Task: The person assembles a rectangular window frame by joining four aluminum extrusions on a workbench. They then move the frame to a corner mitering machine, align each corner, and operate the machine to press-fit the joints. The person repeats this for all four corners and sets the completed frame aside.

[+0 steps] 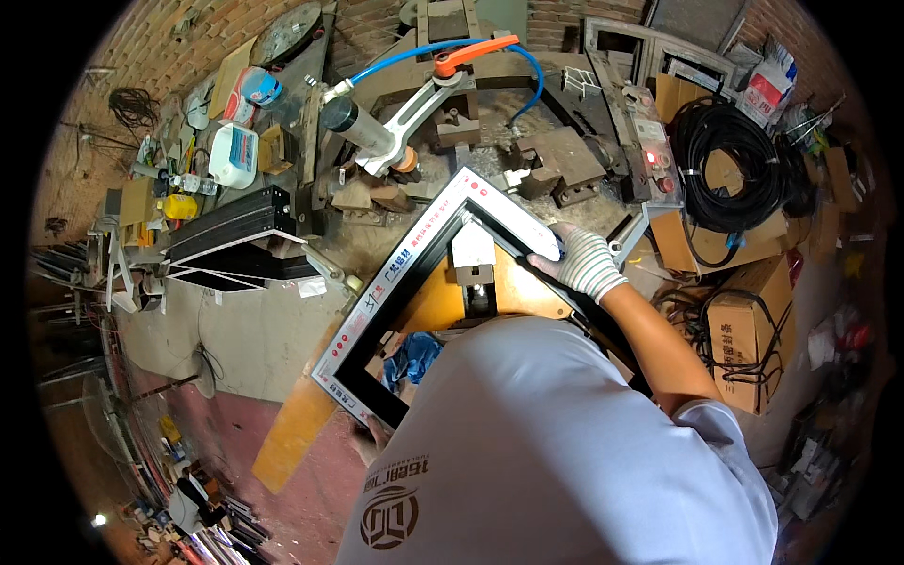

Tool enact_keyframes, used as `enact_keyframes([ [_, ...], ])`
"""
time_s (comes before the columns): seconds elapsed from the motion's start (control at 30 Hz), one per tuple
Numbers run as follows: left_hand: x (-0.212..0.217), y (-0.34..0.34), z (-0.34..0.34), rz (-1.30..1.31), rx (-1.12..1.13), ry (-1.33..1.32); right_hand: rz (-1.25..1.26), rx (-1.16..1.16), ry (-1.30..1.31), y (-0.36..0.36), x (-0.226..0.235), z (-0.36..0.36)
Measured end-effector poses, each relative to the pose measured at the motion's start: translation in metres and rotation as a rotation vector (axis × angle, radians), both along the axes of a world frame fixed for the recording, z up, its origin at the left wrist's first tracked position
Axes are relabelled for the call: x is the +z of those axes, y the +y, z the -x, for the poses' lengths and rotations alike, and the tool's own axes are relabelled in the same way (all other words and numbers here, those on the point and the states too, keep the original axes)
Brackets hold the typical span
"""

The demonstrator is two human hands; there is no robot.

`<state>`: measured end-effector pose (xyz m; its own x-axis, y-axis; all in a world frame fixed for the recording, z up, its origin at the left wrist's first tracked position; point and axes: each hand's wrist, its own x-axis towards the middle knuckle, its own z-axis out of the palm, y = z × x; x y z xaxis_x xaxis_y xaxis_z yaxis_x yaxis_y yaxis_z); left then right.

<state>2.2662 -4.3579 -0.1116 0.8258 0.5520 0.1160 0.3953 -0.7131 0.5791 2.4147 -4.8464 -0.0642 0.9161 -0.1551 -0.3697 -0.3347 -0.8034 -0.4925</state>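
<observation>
A rectangular aluminium window frame, with black inner sides and printed white protective film, lies tilted across the machine in front of me. My right hand, in a white striped knit glove, grips the frame's right side near the top corner, its thumb over the inner edge. My left hand is at the lower left corner, its fingers against the frame's side and mostly hidden by the frame and my shirt. Inside the top corner sits a metal block of the machine. My torso covers the frame's near part.
Beyond the corner stands a clamp with an orange lever, a dark cylinder and a blue hose. Black profiles and a white jug are at left. A black hose coil and cardboard box are at right.
</observation>
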Motion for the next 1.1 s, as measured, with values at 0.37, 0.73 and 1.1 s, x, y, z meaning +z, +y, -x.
enact_keyframes([
  [0.37,-0.036,0.01,0.037,0.775,0.304,0.263,-0.055,-0.176,-0.097,0.012,0.014,0.016],
  [0.73,-0.024,0.026,0.018,0.848,0.191,0.245,-0.192,-0.324,-0.171,-0.012,0.058,0.115],
  [1.1,0.028,-0.002,-0.092,0.865,-0.335,0.199,-0.602,-0.81,-0.262,-0.034,0.044,0.229],
])
